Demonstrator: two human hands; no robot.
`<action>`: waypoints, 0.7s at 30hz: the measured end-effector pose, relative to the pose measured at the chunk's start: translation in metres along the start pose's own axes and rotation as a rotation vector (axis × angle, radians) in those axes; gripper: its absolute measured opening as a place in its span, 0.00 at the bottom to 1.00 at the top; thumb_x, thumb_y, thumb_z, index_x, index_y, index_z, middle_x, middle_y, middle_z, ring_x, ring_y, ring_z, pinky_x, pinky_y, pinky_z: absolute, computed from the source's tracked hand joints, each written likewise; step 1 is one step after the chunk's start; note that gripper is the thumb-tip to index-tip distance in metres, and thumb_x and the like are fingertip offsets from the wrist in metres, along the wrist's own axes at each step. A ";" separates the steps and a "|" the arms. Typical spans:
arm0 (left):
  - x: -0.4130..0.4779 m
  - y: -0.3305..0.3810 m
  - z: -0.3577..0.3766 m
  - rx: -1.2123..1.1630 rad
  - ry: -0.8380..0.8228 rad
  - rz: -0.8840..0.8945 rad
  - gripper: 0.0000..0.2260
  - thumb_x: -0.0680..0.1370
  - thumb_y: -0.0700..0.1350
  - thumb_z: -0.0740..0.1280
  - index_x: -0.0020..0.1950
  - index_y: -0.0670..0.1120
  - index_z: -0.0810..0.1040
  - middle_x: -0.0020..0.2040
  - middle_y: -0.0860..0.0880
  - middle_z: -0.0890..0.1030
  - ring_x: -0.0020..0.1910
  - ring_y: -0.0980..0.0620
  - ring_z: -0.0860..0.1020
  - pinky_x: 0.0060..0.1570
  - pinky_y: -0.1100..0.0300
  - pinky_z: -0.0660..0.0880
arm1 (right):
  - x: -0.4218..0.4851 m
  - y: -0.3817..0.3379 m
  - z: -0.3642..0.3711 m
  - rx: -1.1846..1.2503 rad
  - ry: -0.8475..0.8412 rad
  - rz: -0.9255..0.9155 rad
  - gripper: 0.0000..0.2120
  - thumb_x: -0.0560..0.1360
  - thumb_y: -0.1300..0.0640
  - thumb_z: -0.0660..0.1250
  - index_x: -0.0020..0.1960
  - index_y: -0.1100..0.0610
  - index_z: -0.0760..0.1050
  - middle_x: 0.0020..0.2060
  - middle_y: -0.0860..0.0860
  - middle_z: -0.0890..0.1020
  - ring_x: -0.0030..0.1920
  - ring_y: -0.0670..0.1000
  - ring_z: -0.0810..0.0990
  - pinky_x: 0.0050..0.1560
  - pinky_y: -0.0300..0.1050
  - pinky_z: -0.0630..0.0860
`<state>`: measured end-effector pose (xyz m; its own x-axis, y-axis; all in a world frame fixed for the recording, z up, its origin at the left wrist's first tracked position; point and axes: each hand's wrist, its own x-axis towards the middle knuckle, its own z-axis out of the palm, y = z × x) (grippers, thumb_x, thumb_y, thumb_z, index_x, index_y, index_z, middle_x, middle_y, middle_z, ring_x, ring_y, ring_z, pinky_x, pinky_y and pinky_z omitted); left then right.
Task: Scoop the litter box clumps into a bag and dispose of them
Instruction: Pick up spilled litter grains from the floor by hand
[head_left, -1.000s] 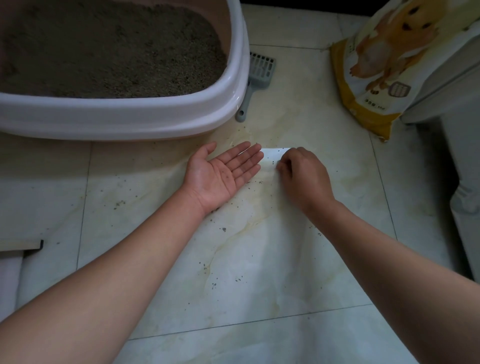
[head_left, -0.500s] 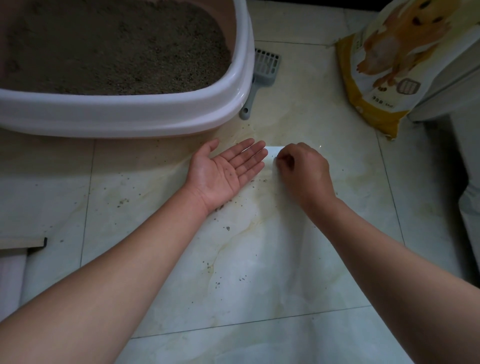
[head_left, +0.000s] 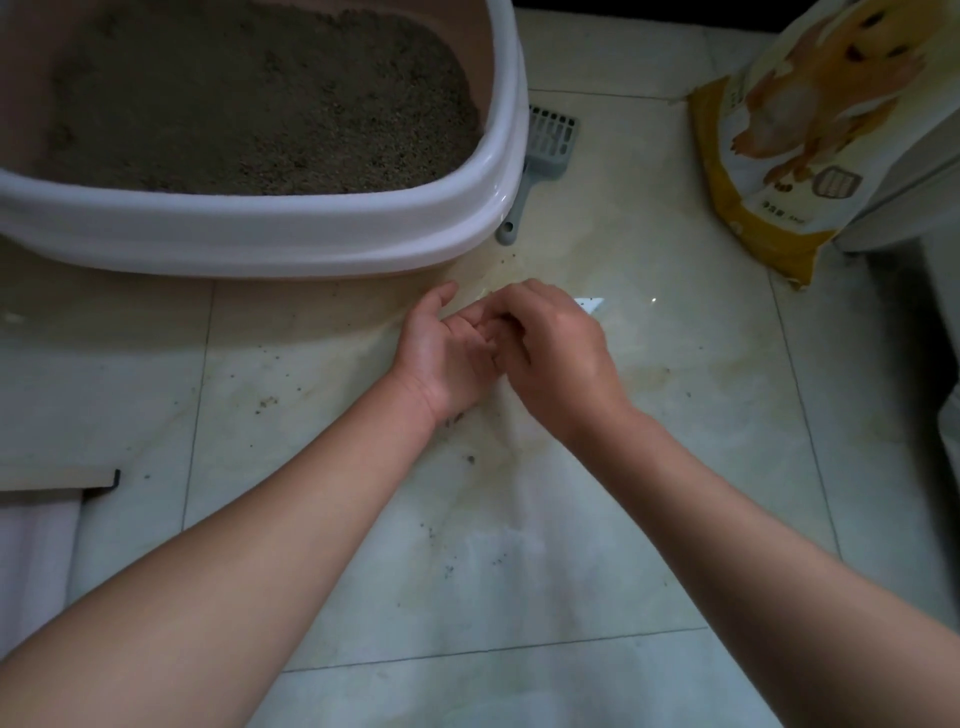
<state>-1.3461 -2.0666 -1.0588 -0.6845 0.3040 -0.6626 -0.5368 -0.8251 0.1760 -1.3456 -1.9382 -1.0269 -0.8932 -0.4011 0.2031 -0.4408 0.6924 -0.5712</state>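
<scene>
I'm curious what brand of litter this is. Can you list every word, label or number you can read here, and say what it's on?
On the yellow bag with the animal picture: a short line of small print low on its front, too blurred to read; no brand name legible.
On the litter box and the grey scoop: no text visible.
Nothing else in view carries readable writing.

Litter box (head_left: 311, 234): white rim noted, pinkish-beige inner wall. Litter (head_left: 249, 104): grey-brown, grainy speckle throughout. Scoop (head_left: 551, 139): grey, slotted grid seen on the blade. Sack (head_left: 769, 171): yellow and white, printed with an orange-furred animal. Floor tiles (head_left: 701, 426): pale cream, marbled with yellowish veins, dotted with dark specks.
</scene>
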 end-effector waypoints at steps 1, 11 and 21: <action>-0.001 0.001 -0.001 -0.005 0.003 -0.014 0.27 0.82 0.56 0.55 0.67 0.36 0.76 0.64 0.39 0.79 0.57 0.43 0.78 0.67 0.54 0.69 | 0.001 -0.004 0.005 -0.002 -0.006 -0.023 0.09 0.72 0.62 0.62 0.46 0.58 0.81 0.40 0.53 0.81 0.42 0.55 0.77 0.41 0.49 0.73; -0.011 0.003 -0.007 0.026 0.011 0.042 0.24 0.85 0.49 0.50 0.62 0.33 0.77 0.61 0.34 0.81 0.62 0.37 0.79 0.68 0.45 0.72 | 0.054 0.038 0.003 0.077 0.183 0.497 0.06 0.73 0.54 0.70 0.48 0.51 0.83 0.41 0.44 0.84 0.41 0.45 0.81 0.48 0.41 0.77; -0.019 0.009 -0.007 -0.041 -0.023 0.096 0.23 0.84 0.47 0.50 0.61 0.32 0.77 0.61 0.34 0.81 0.63 0.37 0.79 0.66 0.45 0.73 | 0.077 0.041 0.028 -0.031 0.126 0.535 0.07 0.73 0.53 0.70 0.50 0.52 0.84 0.45 0.49 0.86 0.47 0.51 0.82 0.45 0.39 0.70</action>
<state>-1.3349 -2.0829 -1.0497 -0.7432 0.2324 -0.6274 -0.4476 -0.8697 0.2080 -1.4294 -1.9577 -1.0568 -0.9962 0.0853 -0.0150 0.0774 0.7983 -0.5972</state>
